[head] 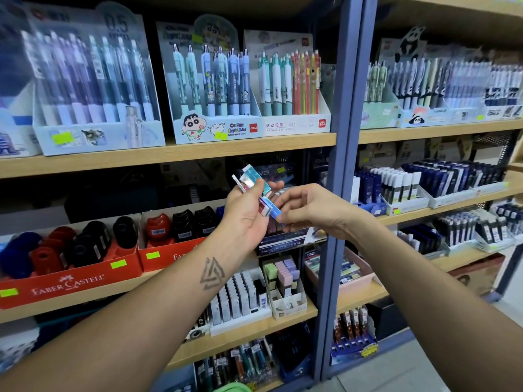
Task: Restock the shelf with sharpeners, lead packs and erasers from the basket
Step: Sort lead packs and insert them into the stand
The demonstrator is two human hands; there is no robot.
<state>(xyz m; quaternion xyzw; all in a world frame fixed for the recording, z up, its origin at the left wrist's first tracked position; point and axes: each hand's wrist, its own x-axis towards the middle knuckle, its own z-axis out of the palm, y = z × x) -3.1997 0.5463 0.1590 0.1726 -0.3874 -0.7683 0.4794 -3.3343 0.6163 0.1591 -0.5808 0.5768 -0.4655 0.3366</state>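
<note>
**Packs fanned out for sorting at the shelf**

Two forearms reach in from the bottom corners. The left hand [245,213] grips a fan of slim packs [256,185], probably spread so each can be picked singly. Their long axes run from 5 o'clock up to 11 o'clock, tips toward the shelf [169,154]. The right hand [311,210] pinches the lowest blue pack [275,213] at its near end, likely to draw it free. No basket shows.
</note>
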